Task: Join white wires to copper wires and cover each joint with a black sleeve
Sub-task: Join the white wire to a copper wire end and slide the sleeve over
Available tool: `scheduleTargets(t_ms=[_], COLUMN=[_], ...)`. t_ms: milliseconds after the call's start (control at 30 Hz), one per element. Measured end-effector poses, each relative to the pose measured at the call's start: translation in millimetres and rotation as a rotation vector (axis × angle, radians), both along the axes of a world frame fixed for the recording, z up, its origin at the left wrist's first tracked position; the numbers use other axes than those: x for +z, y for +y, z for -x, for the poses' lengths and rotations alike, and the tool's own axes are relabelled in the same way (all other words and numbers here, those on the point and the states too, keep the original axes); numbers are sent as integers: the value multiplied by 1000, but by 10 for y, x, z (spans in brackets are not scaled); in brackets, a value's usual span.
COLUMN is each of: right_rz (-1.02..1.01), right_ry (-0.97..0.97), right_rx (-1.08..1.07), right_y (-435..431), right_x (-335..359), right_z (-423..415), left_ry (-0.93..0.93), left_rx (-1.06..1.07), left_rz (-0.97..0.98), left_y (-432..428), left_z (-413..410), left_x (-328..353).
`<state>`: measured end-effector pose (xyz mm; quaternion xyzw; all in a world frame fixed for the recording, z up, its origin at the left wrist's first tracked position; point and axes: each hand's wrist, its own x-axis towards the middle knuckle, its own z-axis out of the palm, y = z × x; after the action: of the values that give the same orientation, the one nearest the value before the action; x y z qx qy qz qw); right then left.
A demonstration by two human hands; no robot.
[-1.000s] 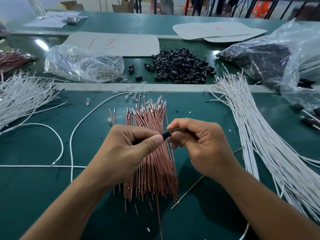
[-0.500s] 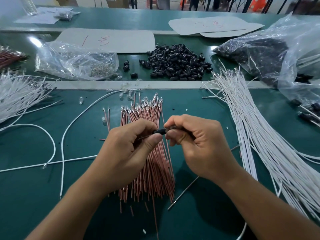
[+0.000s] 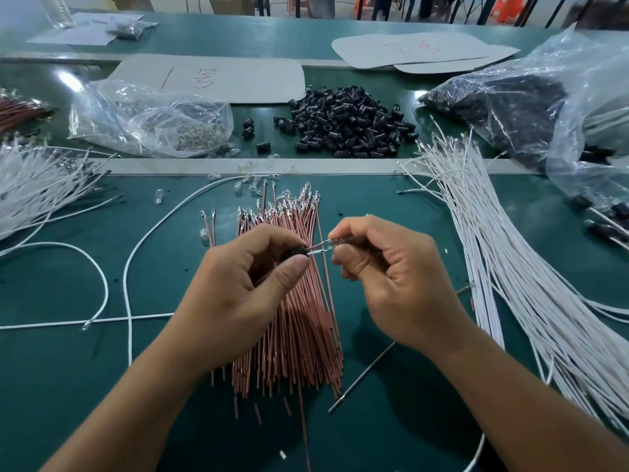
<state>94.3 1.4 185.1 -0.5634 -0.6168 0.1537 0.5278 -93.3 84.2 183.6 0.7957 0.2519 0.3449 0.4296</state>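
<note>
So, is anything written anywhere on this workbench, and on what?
"1 号": red handwriting on the white rounded card sheet, behind the clear plastic bag.
Red handwriting on the far white paper sheet: too scrawled to read with certainty.
No other text shows.

A green worktop [image 3: 391, 206] is crossed from side to side by a pale strip [image 3: 340, 166]. In front of the strip, copper wires [image 3: 299, 321] are bundled at the middle and white wires [image 3: 510, 267] are fanned at the right. A left white bundle [image 3: 34, 185] is spread at the other edge, and loose white leads [image 3: 126, 284] are curved between. A thin metal rod [image 3: 367, 373] is laid just right of the copper wires. Behind the strip, black sleeves [image 3: 347, 124] are heaped between 2 plastic bags, a clear bag [image 3: 146, 114] and a larger bag [image 3: 544, 97]. A marked card sheet [image 3: 218, 76] is laid behind.
</note>
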Motion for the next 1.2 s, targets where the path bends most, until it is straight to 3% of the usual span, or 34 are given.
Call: scheduleTargets(t_ms=[433, 633, 800, 967, 1200], right_rz=[-67, -87, -96, -114, -86], right_ry=[-157, -187, -223, -185, 43], right_rx=[51, 44, 33, 17, 88], right_y=[-15, 6, 17, 22, 20], right_x=[-9, -19, -31, -39, -120], right_z=[34, 76, 83, 17, 65], left_ry=[83, -17, -12, 140, -9], left_rx=[-73, -79, 2, -57, -27], left_rz=[31, 106, 40, 27, 194], left_y=[-10, -22, -33, 51, -17], left_z=[-29, -45, -45, 14, -42], left_x=[23, 2, -20, -11, 11])
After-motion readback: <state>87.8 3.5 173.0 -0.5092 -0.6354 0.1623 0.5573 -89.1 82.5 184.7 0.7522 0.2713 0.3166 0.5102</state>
